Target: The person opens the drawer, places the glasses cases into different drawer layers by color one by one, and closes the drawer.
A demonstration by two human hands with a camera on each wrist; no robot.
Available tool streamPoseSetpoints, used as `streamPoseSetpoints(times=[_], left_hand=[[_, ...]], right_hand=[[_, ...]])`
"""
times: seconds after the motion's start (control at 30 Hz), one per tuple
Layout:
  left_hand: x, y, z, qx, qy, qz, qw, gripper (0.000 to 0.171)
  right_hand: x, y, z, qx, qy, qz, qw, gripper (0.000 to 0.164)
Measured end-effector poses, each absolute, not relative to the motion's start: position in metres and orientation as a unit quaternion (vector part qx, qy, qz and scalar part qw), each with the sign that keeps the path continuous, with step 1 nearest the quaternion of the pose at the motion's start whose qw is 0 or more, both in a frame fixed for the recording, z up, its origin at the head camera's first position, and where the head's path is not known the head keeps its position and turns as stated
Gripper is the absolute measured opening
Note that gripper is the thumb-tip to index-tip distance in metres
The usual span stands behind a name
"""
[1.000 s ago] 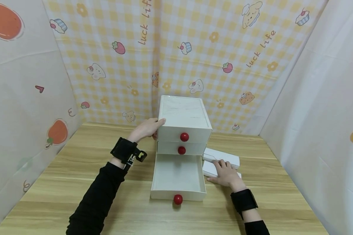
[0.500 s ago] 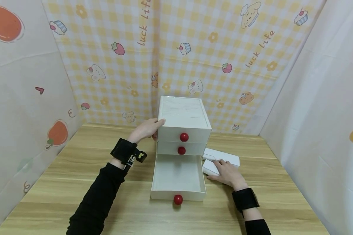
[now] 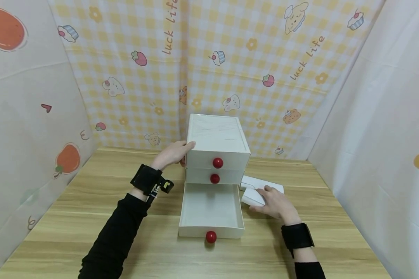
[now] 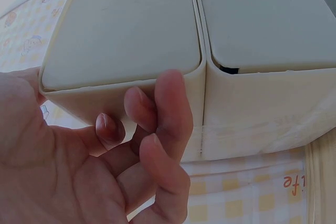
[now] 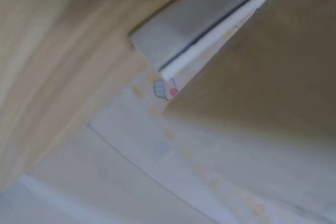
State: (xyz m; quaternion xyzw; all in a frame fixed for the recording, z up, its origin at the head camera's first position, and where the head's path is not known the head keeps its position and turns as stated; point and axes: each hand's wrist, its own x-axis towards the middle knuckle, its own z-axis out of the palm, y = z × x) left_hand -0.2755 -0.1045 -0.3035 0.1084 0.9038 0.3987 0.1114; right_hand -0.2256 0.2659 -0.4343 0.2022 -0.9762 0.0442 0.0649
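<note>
A white box [image 3: 253, 197] lies beside the pulled-out bottom drawer [image 3: 211, 207], gripped between the bent fingers and thumb of a person's right hand [image 3: 274, 202], with a second white box [image 3: 263, 183] just behind it. The drawer shows its bare pale floor beneath two pushed-in drawers, their contents hidden, while the left hand [image 3: 172, 154] holds the white drawer unit [image 3: 218, 133] at its upper corner, thumb on the top edge and loosely bent fingers along the side. The unit stands on a wooden table [image 3: 143, 240] before a yellow-checked cloth [image 3: 139, 100].
</note>
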Motion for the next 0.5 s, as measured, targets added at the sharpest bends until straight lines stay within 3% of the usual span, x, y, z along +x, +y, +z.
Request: streamPoseSetpoints(times=[0.5], left_hand=[[-0.276, -0.104, -0.304, 0.110, 0.903, 0.399, 0.111, 0.057]], right_hand=[[-0.206, 0.243, -0.399, 0.301, -0.930, 0.027, 0.207, 0.064]])
